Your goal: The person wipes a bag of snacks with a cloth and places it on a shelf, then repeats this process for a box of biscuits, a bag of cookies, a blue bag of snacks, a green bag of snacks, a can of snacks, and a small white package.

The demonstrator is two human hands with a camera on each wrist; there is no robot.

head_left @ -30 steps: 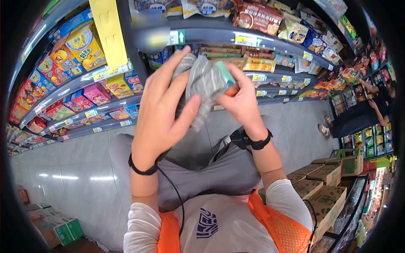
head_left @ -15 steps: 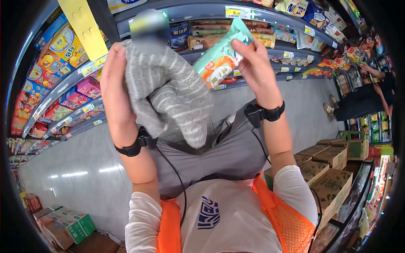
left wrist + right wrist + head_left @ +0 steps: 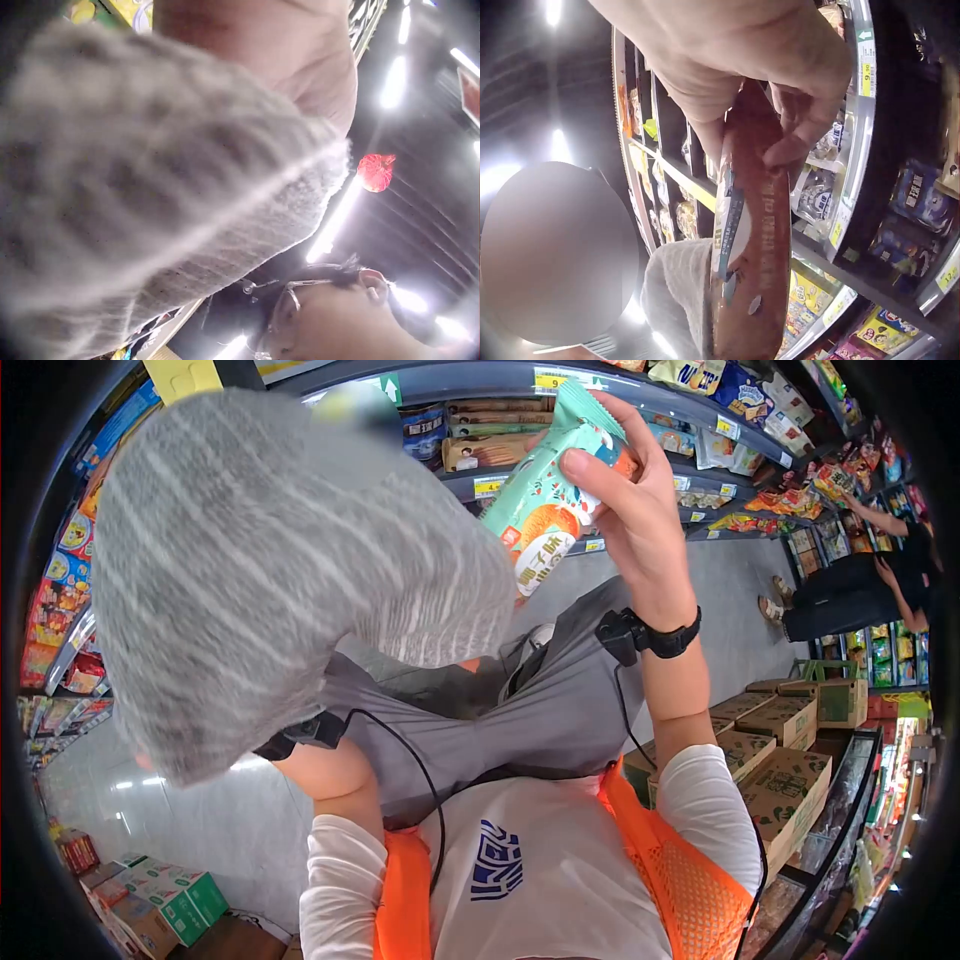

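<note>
A grey cloth (image 3: 280, 560) with pale stripes fills much of the left side in the head view, spread wide and close to the camera. It hides my left hand there. In the left wrist view the base of my left hand (image 3: 262, 52) shows behind the cloth (image 3: 165, 172), its fingers covered by it. My right hand (image 3: 640, 510) grips a teal and orange snack packet (image 3: 550, 500) near its top end, thumb across the front. The packet tilts, and its lower left side meets the cloth's edge in this view. Its brown side (image 3: 754, 225) faces the right wrist camera.
Shelves (image 3: 450, 390) of packaged snacks with price labels stand in front. Cardboard boxes (image 3: 790, 790) are stacked at right, and a green and white carton (image 3: 185, 900) sits at lower left. Another person (image 3: 860, 590) in dark clothes stands at far right.
The grey cloth has come up and left, nearer the camera, and spread out over my left hand. The packet, covered by the cloth at first, now shows in my right hand.
</note>
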